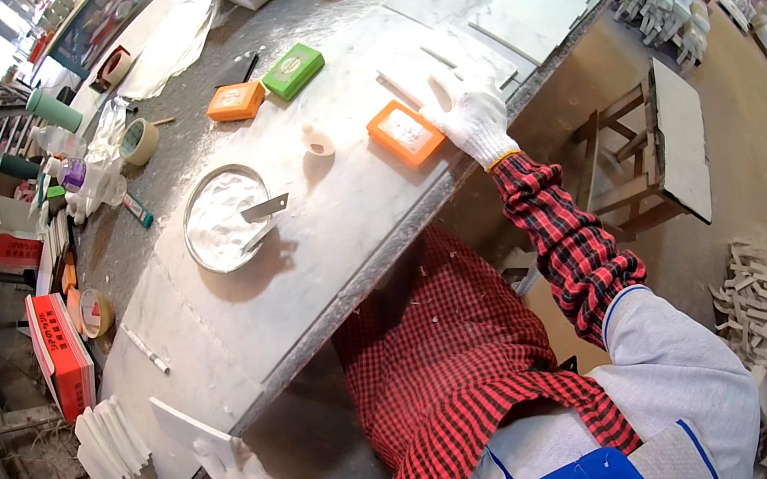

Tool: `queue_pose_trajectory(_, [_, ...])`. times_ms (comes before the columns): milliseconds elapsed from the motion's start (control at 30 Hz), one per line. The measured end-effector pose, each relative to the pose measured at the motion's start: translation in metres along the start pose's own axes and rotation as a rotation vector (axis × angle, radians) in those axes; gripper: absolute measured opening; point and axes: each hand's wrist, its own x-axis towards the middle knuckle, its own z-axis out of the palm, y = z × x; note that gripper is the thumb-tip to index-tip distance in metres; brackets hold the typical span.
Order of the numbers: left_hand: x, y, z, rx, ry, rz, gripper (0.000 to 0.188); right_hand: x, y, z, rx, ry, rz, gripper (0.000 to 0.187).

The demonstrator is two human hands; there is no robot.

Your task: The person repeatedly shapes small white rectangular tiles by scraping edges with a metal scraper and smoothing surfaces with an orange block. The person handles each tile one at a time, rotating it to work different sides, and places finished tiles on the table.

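Observation:
At the lower left, my left hand (238, 475), in a white knit glove, grips a flat white strip (189, 421) by its near end, over the table edge. A stack of similar white strips (114, 449) lies just beyond it. My right hand (472, 115), gloved too, is over the right part of the table with thumb and fingers apart. Close to its thumb lies an orange block (404, 132) with a pale top. Narrow white strips (506, 51) lie by its fingertips; whether it touches one is hard to tell.
A bowl of white paste (222, 216) with a scraper (265, 209) stands mid-table, near a small white bottle (316, 139). Farther back are a green block (293, 71) and another orange block (236, 102). Tape rolls and a red box (63, 354) line the left. A wooden stool (676, 140) stands right.

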Motion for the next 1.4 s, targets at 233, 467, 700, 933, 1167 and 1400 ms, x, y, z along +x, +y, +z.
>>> queue_pose_trajectory(233, [-0.039, -0.039, 0.015, -0.434, -0.373, -0.143, 0.061, -0.021, 0.012, -0.032, 0.213, 0.062, -0.062, 0.061])
queue_pose_trajectory(467, [-0.08, -0.074, 0.102, -0.536, -0.802, -0.493, 0.089, -0.141, -0.049, -0.085, 1.011, -0.229, 0.169, 0.032])
queue_pose_trajectory(700, [-0.103, -0.093, 0.114, -0.422, -0.914, -0.626, 0.098, -0.164, -0.116, -0.072, 1.085, -0.636, -0.125, 0.045])
queue_pose_trajectory(933, [-0.114, -0.093, 0.114, -0.352, -0.756, -0.685, 0.093, -0.156, -0.172, -0.037, 0.883, -0.333, -0.323, 0.078])
queue_pose_trajectory(1167, [-0.118, -0.107, 0.12, -0.369, -0.662, -0.507, 0.083, -0.204, -0.18, -0.065, 0.486, -0.36, -0.518, 0.084])
queue_pose_trajectory(1400, [-0.11, -0.106, 0.11, -0.113, -0.772, -0.454, 0.065, -0.196, -0.171, -0.066, 0.798, -0.376, -0.436, 0.094])
